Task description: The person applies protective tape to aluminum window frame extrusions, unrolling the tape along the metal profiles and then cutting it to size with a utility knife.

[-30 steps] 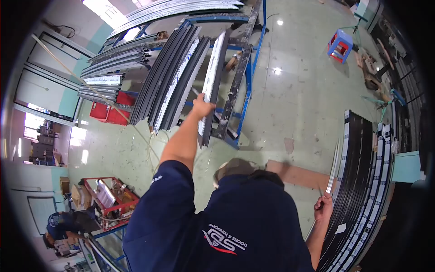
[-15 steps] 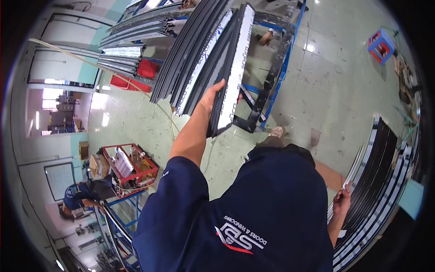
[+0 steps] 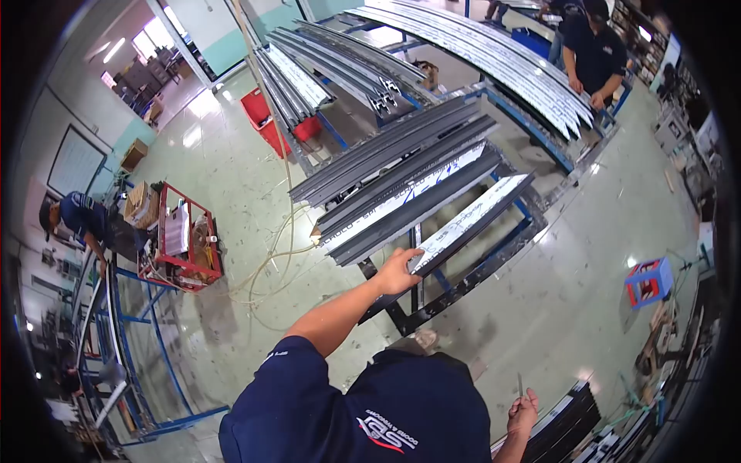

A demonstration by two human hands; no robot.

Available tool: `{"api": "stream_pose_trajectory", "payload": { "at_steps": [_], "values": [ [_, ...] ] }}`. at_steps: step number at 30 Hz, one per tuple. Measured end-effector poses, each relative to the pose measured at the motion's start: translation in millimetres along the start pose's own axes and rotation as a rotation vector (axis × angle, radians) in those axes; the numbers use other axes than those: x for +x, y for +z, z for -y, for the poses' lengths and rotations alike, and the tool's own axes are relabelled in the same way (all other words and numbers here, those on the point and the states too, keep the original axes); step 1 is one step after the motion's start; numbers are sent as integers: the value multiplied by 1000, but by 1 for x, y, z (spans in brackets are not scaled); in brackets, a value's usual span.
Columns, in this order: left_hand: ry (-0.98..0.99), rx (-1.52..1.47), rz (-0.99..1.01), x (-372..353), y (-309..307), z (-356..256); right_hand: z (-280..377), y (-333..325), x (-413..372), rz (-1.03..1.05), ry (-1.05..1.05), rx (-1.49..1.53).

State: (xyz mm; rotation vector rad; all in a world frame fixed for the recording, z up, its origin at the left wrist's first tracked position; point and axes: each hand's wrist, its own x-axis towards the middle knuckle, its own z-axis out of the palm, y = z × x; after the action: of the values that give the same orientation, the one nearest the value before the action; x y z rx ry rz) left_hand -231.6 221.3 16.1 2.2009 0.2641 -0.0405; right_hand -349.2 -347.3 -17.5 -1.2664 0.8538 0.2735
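Observation:
My left hand (image 3: 397, 272) is closed around the near end of a dark aluminium profile (image 3: 472, 223) whose upper face is covered with printed white film. That profile lies slantwise over the black and blue metal rack (image 3: 441, 305). Beside it, farther in, rest several more dark profiles (image 3: 417, 202), one with blue handwriting on its film. Low at the right, my right hand (image 3: 523, 410) is closed on a slim grey pointed piece (image 3: 520, 383) that sticks up from the fingers; its kind cannot be made out.
More profiles (image 3: 579, 413) stand beside my right hand. A blue and red stool (image 3: 648, 282) is on the floor at right. At left are a red cart (image 3: 189, 239) and a bending person (image 3: 81, 216). Another person (image 3: 594, 54) handles long white-filmed profiles (image 3: 494, 58) at the back.
The profile in my left hand has gone from steeply raised to lying slantwise across the rack. My view has swung, bringing the far bench and another person in. My right hand still holds a slim piece.

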Motion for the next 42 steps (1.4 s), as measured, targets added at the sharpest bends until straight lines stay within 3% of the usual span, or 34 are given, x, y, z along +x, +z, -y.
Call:
{"api": "stream_pose_trajectory", "payload": {
  "at_steps": [5, 12, 15, 21, 22, 23, 25, 26, 27, 30, 31, 34, 36, 42],
  "values": [
    [56, 25, -112, -48, -39, -49, 17, -9, 23, 133, -25, 59],
    [154, 166, -394, -51, -157, -78, -17, -47, 38, 34, 55, 141],
    [255, 247, -512, -19, -218, -57, -29, -46, 19, -51, 57, 188],
    [122, 284, -433, 71, -314, 15, -78, -28, -22, -172, 49, 37],
    [138, 295, -419, 91, -324, 38, -89, -10, -27, -242, -60, 85],
    [165, 307, -394, 113, -332, 58, -99, -6, -29, -243, 61, 125],
    [164, 244, -346, 150, -340, 93, -147, 2, -36, -254, -125, 230],
    [113, 131, -293, 167, -343, 108, -149, 28, -64, -303, -122, 405],
    [39, 14, -247, 177, -341, 123, -131, 72, -101, -421, -36, 310],
    [66, -61, -195, 211, -338, 158, -147, 110, -125, -409, -5, 248],
    [4, -153, -151, 187, -341, 100, -152, 120, -133, -430, 0, 264],
    [-65, -234, -111, 202, -320, 86, -156, 138, -164, -491, 28, 257],
    [-129, -643, -48, 208, -295, 59, -157, 138, -168, -519, 25, 245],
    [-10, -1081, -75, 226, -183, -39, -168, 116, -180, -517, 6, 265]
  ]
}}
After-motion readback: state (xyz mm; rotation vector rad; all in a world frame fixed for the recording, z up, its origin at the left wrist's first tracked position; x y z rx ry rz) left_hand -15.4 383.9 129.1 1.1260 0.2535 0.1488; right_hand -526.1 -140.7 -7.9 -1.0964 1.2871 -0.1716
